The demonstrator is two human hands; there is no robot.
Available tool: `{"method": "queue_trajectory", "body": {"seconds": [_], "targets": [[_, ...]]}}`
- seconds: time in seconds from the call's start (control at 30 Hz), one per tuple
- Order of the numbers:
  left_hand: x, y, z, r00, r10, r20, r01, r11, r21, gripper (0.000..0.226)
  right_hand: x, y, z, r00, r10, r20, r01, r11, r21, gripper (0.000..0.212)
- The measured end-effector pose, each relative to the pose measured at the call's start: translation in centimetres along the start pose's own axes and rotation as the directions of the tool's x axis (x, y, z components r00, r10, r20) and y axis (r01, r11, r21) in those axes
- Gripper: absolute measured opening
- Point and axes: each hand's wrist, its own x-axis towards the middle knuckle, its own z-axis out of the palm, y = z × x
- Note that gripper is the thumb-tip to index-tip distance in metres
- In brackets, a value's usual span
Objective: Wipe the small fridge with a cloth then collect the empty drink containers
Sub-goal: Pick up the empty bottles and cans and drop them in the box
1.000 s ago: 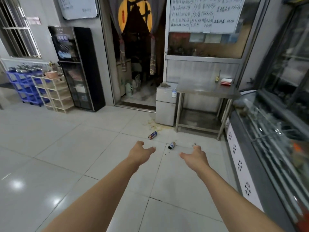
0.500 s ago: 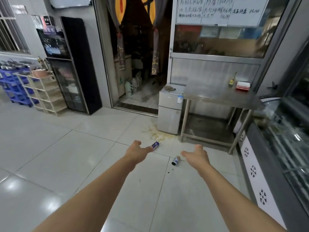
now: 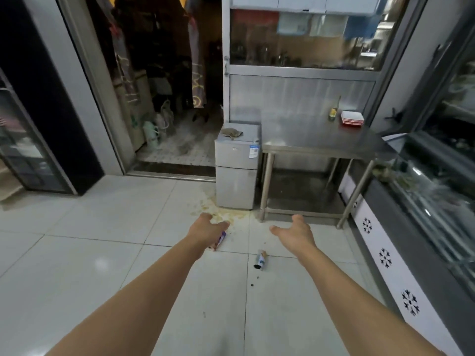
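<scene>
The left hand (image 3: 205, 228) reaches forward with fingers loosely spread and empty, partly covering a blue can (image 3: 220, 240) lying on the floor (image 3: 77, 253) beyond it. A second can (image 3: 261, 259) lies between the two forearms, nearer than the right hand (image 3: 295, 232), which is also spread and empty. The small fridge (image 3: 237, 170) stands well beyond both hands, a cloth (image 3: 232, 132) on top, just left of the steel counter (image 3: 321, 140).

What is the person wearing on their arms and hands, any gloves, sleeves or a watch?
Nothing shows. Both forearms are bare right to the bottom edge of the picture, with no sleeve in view. The left hand and right hand have no gloves, and no watch, ring or bracelet can be seen.
</scene>
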Motion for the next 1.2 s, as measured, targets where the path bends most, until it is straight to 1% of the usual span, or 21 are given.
{"method": "queue_trajectory", "body": {"seconds": [0.13,0.3,0.53,0.73,0.97,1.1,1.2], "targets": [[6.7,1.2,0.0,0.997,-0.021,0.076,0.019,1.0,0.023,0.067,5.0,-1.8,1.9,0.999,0.044,-0.009,-0.044,0.999,0.003,0.083],[15.9,3.9,1.0,0.991,-0.019,0.136,0.009,0.998,0.069,0.068,13.1,-3.7,3.5,0.994,0.104,-0.038,-0.103,0.994,0.028,0.086],[29.5,8.5,3.1,0.988,-0.026,0.152,0.008,0.993,0.116,0.064,27.4,-6.2,5.4,0.986,0.162,-0.032,-0.159,0.984,0.077,0.081],[38.6,9.8,4.4,0.97,-0.118,0.212,0.078,0.979,0.187,0.067,36.1,-7.1,7.5,0.971,0.237,-0.023,-0.235,0.97,0.066,0.082],[50.1,10.7,7.2,0.928,-0.172,0.33,0.088,0.963,0.255,0.066,44.6,-6.2,10.8,0.924,0.38,-0.049,-0.374,0.921,0.105,0.085],[56.3,9.8,9.7,0.87,-0.229,0.437,0.1,0.949,0.298,0.065,47.9,-4.6,14.3,0.857,0.506,-0.093,-0.488,0.857,0.162,0.083],[60.0,8.5,12.3,0.831,-0.248,0.498,0.057,0.928,0.367,0.063,49.7,-3.0,17.0,0.801,0.589,-0.106,-0.564,0.802,0.196,0.082]]}}
